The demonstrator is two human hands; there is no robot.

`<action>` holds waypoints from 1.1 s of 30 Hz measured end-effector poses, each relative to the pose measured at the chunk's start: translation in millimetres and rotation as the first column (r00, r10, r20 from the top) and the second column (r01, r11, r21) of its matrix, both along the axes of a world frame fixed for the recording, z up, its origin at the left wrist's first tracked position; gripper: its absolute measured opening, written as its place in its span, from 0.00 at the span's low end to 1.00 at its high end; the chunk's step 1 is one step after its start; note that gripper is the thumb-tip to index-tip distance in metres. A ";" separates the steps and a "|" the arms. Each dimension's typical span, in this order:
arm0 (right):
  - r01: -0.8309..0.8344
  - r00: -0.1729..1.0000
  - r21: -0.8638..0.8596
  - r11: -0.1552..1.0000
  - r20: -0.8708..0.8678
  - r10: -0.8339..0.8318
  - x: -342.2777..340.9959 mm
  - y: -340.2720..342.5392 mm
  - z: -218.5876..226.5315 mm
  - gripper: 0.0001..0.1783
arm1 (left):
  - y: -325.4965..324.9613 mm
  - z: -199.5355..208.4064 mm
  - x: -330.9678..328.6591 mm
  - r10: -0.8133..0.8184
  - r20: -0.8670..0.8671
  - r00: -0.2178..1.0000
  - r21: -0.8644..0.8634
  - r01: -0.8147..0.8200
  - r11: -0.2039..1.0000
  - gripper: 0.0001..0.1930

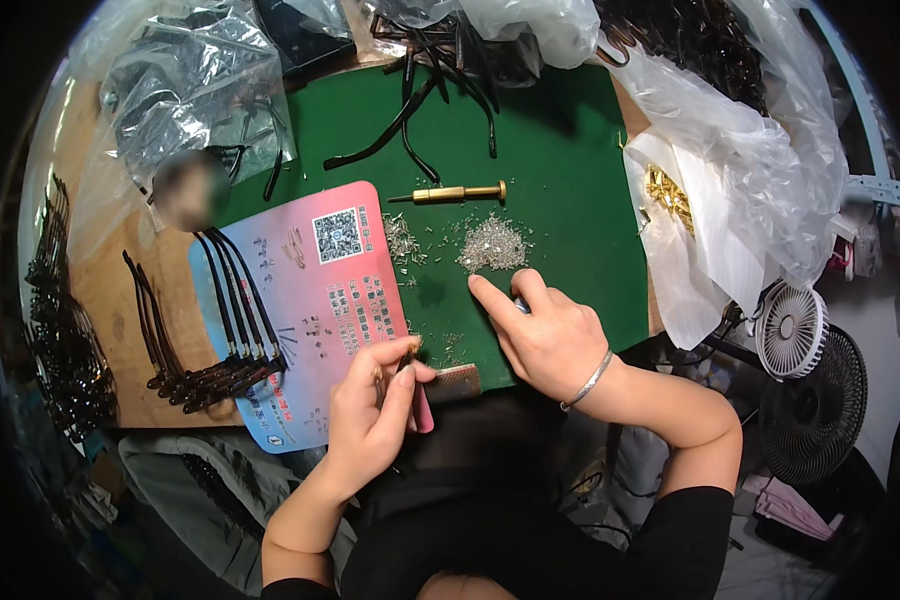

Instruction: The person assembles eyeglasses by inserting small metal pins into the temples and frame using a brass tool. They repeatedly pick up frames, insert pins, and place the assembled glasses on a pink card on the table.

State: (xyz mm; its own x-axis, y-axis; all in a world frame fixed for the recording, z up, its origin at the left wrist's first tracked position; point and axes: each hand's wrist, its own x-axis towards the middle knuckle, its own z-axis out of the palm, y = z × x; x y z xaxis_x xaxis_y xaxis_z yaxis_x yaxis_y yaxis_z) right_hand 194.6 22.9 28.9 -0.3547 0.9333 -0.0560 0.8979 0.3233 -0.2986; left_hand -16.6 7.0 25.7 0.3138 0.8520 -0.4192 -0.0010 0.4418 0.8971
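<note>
My left hand [368, 415] is closed in a pinch at the mat's near edge, holding a small dark piece with a gold-coloured end [411, 350]; the rest of that piece is hidden by my fingers. My right hand [553, 335] reaches over the green mat [570, 150], its forefinger extended to the near edge of a heap of tiny silvery screws [493, 243]. The other fingers curl around something with a bluish-grey end [521, 305], mostly hidden. Beyond the heap lies a brass screwdriver [450, 193]. A second, smaller pile of silvery pins [402, 240] sits left of the heap.
A pink and blue printed sheet [345, 285] covers the mat's left part, with several dark glasses temples [235, 300] on it. More temples [410, 110] lie at the back. Plastic bags [195, 80] crowd the edges. Gold-coloured parts [670, 197] rest on white wrapping at right, near two fans [792, 330].
</note>
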 end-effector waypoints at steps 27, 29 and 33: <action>-0.201 0.893 -0.389 0.899 -0.449 0.006 -30.0 -5.0 15.2 0.16 | -5.2 -23.0 16.7 0.171 -0.405 0.898 0.459 0.038 0.888 0.13; -0.197 0.892 -0.373 0.907 -0.452 0.008 -29.0 -6.2 13.3 0.16 | -5.4 -22.1 18.8 0.179 -0.448 0.876 0.496 0.077 0.865 0.14; -0.274 0.702 -0.918 0.285 -0.394 -0.594 -23.2 21.7 20.4 0.18 | -5.1 -25.8 18.0 0.212 -0.465 0.859 0.574 0.110 0.811 0.14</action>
